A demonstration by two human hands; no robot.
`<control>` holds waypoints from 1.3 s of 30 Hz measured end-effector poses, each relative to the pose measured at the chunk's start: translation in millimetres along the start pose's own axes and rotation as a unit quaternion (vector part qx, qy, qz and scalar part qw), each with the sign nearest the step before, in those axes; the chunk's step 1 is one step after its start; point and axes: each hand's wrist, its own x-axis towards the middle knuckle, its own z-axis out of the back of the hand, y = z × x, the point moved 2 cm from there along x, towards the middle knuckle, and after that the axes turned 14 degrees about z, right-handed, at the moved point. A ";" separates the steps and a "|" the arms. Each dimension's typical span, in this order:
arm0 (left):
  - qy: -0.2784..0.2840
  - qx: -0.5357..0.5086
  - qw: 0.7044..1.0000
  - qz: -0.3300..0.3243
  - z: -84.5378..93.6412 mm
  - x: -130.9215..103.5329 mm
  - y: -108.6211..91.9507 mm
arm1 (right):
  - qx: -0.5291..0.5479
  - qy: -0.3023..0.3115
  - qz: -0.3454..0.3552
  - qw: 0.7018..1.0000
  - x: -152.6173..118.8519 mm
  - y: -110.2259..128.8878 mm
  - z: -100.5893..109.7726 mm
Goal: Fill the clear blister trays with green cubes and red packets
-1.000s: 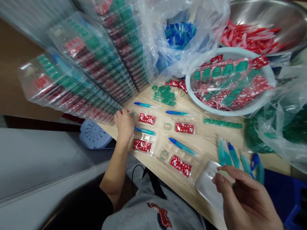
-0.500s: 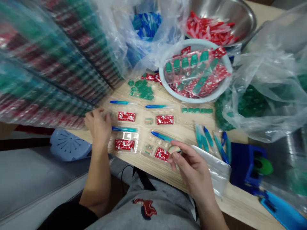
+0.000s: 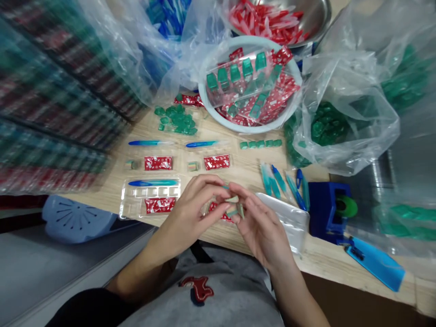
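My left hand and my right hand meet at the fingertips over a clear tray. Between them is a small pale, striped block, pinched from both sides. Fingers cover part of it. Below, a red patterned packet shows partly in the tray. Left of my hands lies another clear tray with a blue pen and a red packet. Behind it, two trays each hold a blue pen, a striped block and a red packet.
Green cubes lie in a pile and a row. A white basin holds red packets. Loose blue pens, stacked clear trays and a blue tape dispenser sit right. Tall tray stacks stand left.
My left hand has moved right from the back left tray to meet my right hand. A striped block now shows in that tray. The view has shifted right.
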 end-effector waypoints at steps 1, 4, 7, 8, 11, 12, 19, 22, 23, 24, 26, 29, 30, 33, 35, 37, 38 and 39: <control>-0.015 0.003 1.000 -0.010 0.0 0.1 -0.2 | 0.003 0.000 0.007 1.000 -0.3 0.2 0.7; -0.069 0.027 0.996 -0.059 0.2 -1.1 -1.9 | 0.006 -0.007 0.024 1.000 -0.6 0.6 2.4; -0.116 0.142 0.970 -0.161 -0.6 -4.3 -4.3 | 0.012 -0.003 0.026 1.000 -0.7 1.2 3.9; -0.122 0.181 0.956 -0.198 -1.1 -5.6 -4.3 | 0.018 0.002 0.023 1.000 -0.8 1.7 4.6; -0.105 0.248 0.923 -0.274 -1.7 -8.9 -1.8 | 0.033 0.019 0.002 0.999 -1.7 4.0 7.7; -0.097 0.259 0.918 -0.284 -1.5 -9.7 -0.7 | 0.030 0.024 -0.009 0.999 -2.1 5.1 8.9; -0.053 0.203 0.948 -0.240 0.3 -7.7 0.5 | 0.000 0.047 -0.044 0.998 -3.5 13.5 13.3; -0.082 0.176 0.959 -0.208 -1.4 -4.3 -2.1 | 0.034 0.060 -0.043 0.997 -2.3 14.2 10.4; -0.105 0.174 0.956 -0.213 -2.8 -4.1 -3.4 | 0.048 0.061 -0.049 0.996 -2.0 13.9 9.3; -0.124 0.177 0.950 -0.226 -4.8 -4.6 -4.8 | 0.060 0.059 -0.060 0.995 -1.9 13.2 8.3; -0.142 0.197 0.934 -0.261 -9.6 -6.7 -7.1 | 0.074 0.054 -0.085 0.992 -1.9 11.8 7.0; -0.130 0.223 0.924 -0.282 -13.2 -10.2 -8.4 | 0.082 0.041 -0.106 0.990 -1.4 10.5 7.2; -0.123 0.229 0.924 -0.282 -12.9 -11.0 -8.4 | 0.082 0.039 -0.108 0.990 -0.8 10.4 7.4; -0.113 0.242 0.921 -0.284 -9.1 -11.4 -8.3 | 0.076 0.048 -0.113 0.990 2.2 10.7 6.4; -0.105 0.245 0.919 -0.291 -6.7 -8.8 -8.4 | 0.060 0.058 -0.109 0.991 4.2 11.2 3.8; -0.095 0.242 0.918 -0.300 -5.6 -2.9 -9.1 | 0.039 0.080 -0.101 0.991 6.1 11.6 0.6; -0.093 0.235 0.917 -0.307 -5.2 1.2 -9.8 | 0.029 0.092 -0.101 0.990 7.5 12.0 -0.7; -0.094 0.223 0.919 -0.311 -4.6 6.1 -10.8 | 0.016 0.104 -0.105 0.989 9.7 13.2 -1.5</control>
